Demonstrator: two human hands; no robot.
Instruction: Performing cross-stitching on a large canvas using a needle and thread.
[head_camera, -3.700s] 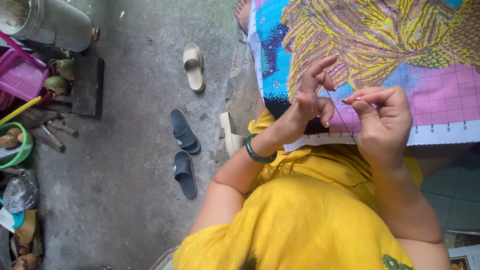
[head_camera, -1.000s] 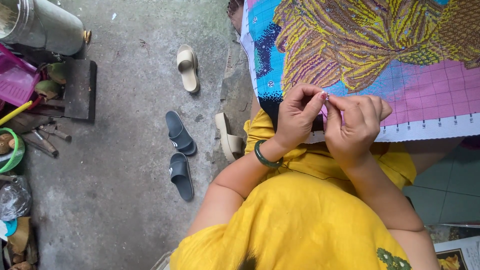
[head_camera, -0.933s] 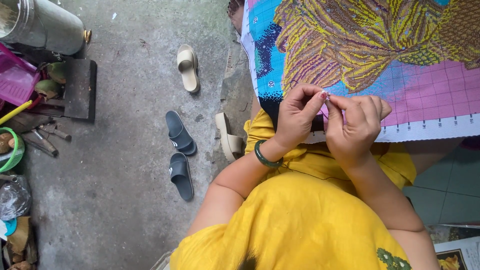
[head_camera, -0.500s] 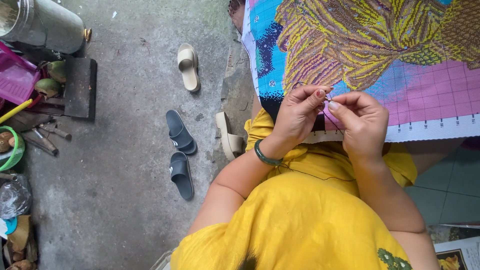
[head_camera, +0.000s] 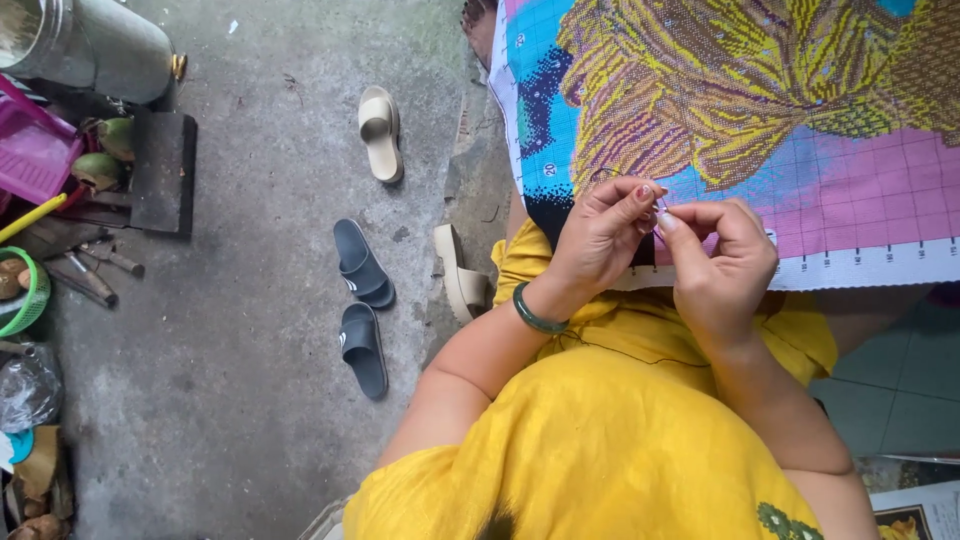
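Bare grey concrete floor (head_camera: 250, 440), a bit stained and mossy toward 12 o'clock. Around the middle sits a pair of dark grey rubber slides (head_camera: 360, 305), one just below the other. One beige slide sandal (head_camera: 381, 132) lies up at 12, its match (head_camera: 458, 272) on its side nearer the centre. Over at 9 to 10 o'clock: a flat dark wooden block (head_camera: 163, 172), a pink plastic crate (head_camera: 35, 150), a green plastic basket (head_camera: 30, 300) and some rusty tools (head_camera: 95, 270). A dull metal can (head_camera: 95, 45) lies at 11.
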